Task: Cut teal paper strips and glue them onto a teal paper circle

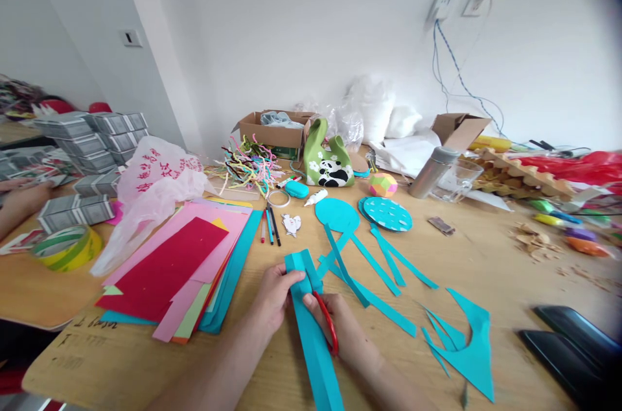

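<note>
My left hand point(273, 297) pinches the upper part of a folded turquoise paper strip point(315, 359), its thumb on top. My right hand point(347, 327) is closed on scissors with a red handle point(332, 327), right beside the strip. The scissor blades are hidden by the paper and fingers. Just beyond my hands lie cut turquoise strips point(376, 265) and a plain turquoise paper circle point(337, 214). A turquoise disc with pale marks point(387, 213) rests to its right. Turquoise offcuts point(479, 346) lie to the right of my right hand.
Stacked coloured paper point(179, 262) lies left, near a plastic bag point(155, 171) and a tape roll point(68, 247). Pens point(270, 226), a green panda bag point(329, 158) and a metal flask point(434, 172) stand or lie farther back. Another person's hand point(24, 197) is at far left.
</note>
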### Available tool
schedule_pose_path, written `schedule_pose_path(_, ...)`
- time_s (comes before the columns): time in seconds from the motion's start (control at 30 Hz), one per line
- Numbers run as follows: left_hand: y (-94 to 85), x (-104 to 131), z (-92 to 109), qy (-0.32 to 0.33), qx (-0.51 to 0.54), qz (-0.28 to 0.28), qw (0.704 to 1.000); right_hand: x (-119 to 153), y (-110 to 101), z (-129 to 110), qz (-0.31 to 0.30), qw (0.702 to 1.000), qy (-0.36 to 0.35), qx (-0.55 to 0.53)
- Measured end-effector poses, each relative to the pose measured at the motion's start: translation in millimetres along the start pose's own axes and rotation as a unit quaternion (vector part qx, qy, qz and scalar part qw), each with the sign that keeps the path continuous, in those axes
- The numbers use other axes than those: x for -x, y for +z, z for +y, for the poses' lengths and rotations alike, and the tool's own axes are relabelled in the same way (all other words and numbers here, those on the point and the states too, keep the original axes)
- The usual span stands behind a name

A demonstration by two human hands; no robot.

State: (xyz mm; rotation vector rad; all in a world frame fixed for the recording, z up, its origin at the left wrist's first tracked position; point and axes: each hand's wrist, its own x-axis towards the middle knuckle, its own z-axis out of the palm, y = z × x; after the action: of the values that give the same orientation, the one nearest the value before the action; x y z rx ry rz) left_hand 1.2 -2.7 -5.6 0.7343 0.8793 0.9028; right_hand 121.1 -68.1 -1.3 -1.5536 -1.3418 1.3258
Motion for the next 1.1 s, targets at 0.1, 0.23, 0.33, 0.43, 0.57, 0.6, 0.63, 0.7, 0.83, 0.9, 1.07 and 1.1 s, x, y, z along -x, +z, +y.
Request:
schedule_pose_path(0.1,-0.7,-0.4,0.2,0.0,0.004,-0.001,1.0,1.9,-0.4,-2.6,-0.006,1.0,0.0,-0.005)
schedule_pose_path(0.23,-0.4,0.9,0.5,-0.005,-0.007,-0.009,1.0,3.5,-1.7,-3.4,0.001,1.0,-0.005,0.002)
schedule_pose_path(0.33,0.9,2.6,0.0,-0.011,-0.012,-0.021,1.0,3.6,-1.6,-1.6,0.012,1.0,-0.006,0.014)
schedule_pose_path(0.43,1.9,3.4,-0.4,-0.017,-0.012,-0.024,1.0,2.9,-0.7,0.9,0.018,1.0,-0.009,0.022)
schedule_pose_path(0.57,1.5,2.8,-0.1,-0.025,-0.007,-0.021,0.999,0.6,-0.7,3.5,0.02,0.999,-0.014,0.023)
schedule_pose_path(0.6,1.2,2.3,0.1,-0.026,0.0,-0.022,0.999,-0.1,-0.8,3.9,0.018,0.999,-0.016,0.021)
schedule_pose_path(0.63,0.9,1.8,0.2,-0.024,0.011,-0.022,0.999,-0.7,-0.9,4.1,0.015,1.0,-0.016,0.019)
schedule_pose_path(0.7,0.2,0.4,0.5,-0.017,0.031,-0.019,0.999,-1.1,-0.9,3.9,0.007,1.0,-0.013,0.016)
schedule_pose_path(0.83,-0.7,-1.6,0.3,-0.006,0.027,-0.009,1.0,1.4,-0.1,0.3,0.006,1.0,-0.006,0.011)
schedule_pose_path(0.9,-0.6,-1.6,-0.3,-0.007,0.015,-0.006,1.0,3.6,0.0,-1.9,0.013,1.0,-0.005,0.009)
schedule_pose_path(1.07,-0.6,-0.6,-2.6,-0.01,-0.001,-0.016,1.0,5.9,-0.3,-4.4,0.021,1.0,-0.003,0.013)
schedule_pose_path(1.1,-0.9,-0.6,-3.0,-0.008,-0.004,-0.016,1.0,6.1,-0.4,-4.6,0.022,1.0,-0.002,0.012)
